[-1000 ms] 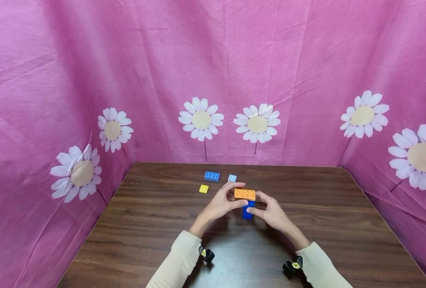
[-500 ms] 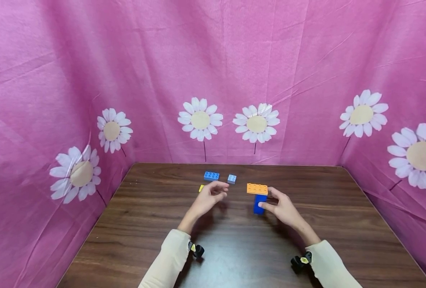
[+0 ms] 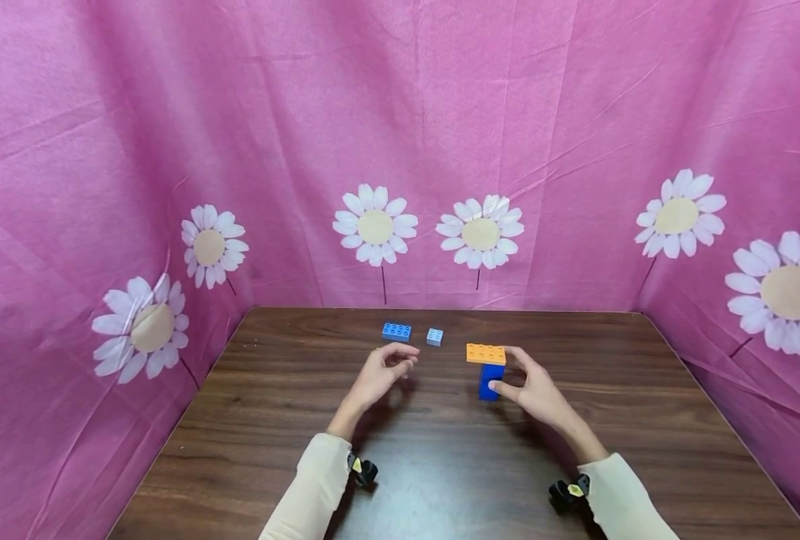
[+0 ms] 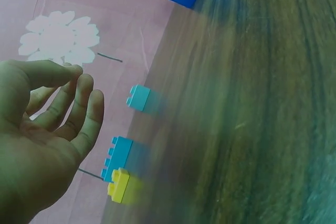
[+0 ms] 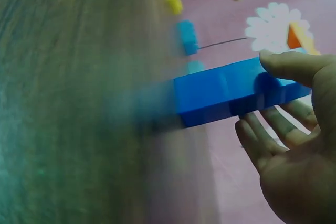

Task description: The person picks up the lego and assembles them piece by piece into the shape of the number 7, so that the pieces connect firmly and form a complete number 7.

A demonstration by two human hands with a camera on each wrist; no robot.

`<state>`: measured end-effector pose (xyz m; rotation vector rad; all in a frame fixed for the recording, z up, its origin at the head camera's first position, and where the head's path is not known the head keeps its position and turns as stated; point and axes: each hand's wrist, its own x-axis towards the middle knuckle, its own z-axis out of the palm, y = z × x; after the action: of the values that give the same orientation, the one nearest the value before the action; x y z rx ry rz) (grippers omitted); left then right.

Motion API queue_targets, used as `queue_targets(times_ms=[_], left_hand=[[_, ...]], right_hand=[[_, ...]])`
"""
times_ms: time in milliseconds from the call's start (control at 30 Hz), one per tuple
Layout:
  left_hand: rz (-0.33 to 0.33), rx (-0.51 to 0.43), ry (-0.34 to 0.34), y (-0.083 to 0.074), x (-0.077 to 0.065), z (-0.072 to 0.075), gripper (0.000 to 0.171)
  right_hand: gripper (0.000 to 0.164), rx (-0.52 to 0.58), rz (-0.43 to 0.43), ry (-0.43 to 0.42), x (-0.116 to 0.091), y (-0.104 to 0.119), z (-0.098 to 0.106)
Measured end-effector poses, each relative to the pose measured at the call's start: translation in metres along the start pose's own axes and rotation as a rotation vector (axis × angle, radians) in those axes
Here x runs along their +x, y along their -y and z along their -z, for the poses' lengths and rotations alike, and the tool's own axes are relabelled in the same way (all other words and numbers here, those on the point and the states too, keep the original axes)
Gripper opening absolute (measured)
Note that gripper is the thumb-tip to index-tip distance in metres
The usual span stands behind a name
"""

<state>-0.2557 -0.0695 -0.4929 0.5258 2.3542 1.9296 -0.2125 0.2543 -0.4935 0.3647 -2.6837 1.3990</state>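
My right hand [image 3: 538, 394] grips an upright stack of dark blue toy building bricks [image 3: 489, 382], thumb on the near side. Across the top lies an orange brick [image 3: 485, 354], jutting out to the left. In the right wrist view the stack's lower end [image 5: 202, 95] meets the wooden surface. My left hand [image 3: 375, 379] hovers left of the stack with loosely bent fingers and nothing in them. Hidden behind it in the head view, a small yellow brick [image 4: 119, 184] shows in the left wrist view. Farther back lie a blue eight-stud brick [image 3: 396, 331] and a small light blue brick [image 3: 434, 337].
The dark wooden table [image 3: 272, 435] runs back to a pink cloth [image 3: 292, 150] printed with white daisies, which also hangs at both sides. A small black camera [image 3: 366, 472] sits on the left wrist, another camera [image 3: 562, 495] on the right.
My left hand has let go of the orange brick and moved left, now covering the yellow brick. My right hand has moved the stack a little to the right and back.
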Motion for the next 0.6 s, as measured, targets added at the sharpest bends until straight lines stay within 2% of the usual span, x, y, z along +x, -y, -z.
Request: queue_targets(times_ms=[100, 233, 300, 367, 467, 600], left_hand=[[-0.004, 0.000, -0.039, -0.001, 0.002, 0.007, 0.023], [-0.026, 0.016, -0.131, -0.005, 0.008, 0.020, 0.015], [-0.032, 0.028, -0.176, -0.006, 0.014, 0.029, 0.013], [-0.033, 0.056, -0.215, -0.006, 0.019, 0.036, 0.010], [-0.029, 0.093, -0.236, -0.007, 0.026, 0.044, 0.011], [-0.031, 0.161, -0.244, -0.006, 0.034, 0.048, 0.015]], right_hand=[[0.059, 0.020, 0.114, -0.104, -0.004, 0.010, 0.010], [0.047, 0.043, 0.291, -0.305, -0.006, 0.034, 0.024], [0.039, 0.037, 0.356, -0.398, -0.006, 0.050, 0.026], [0.032, 0.035, 0.407, -0.452, -0.007, 0.064, 0.023], [0.023, 0.043, 0.467, -0.439, -0.010, 0.085, 0.011], [0.018, 0.035, 0.497, -0.300, -0.011, 0.104, -0.014]])
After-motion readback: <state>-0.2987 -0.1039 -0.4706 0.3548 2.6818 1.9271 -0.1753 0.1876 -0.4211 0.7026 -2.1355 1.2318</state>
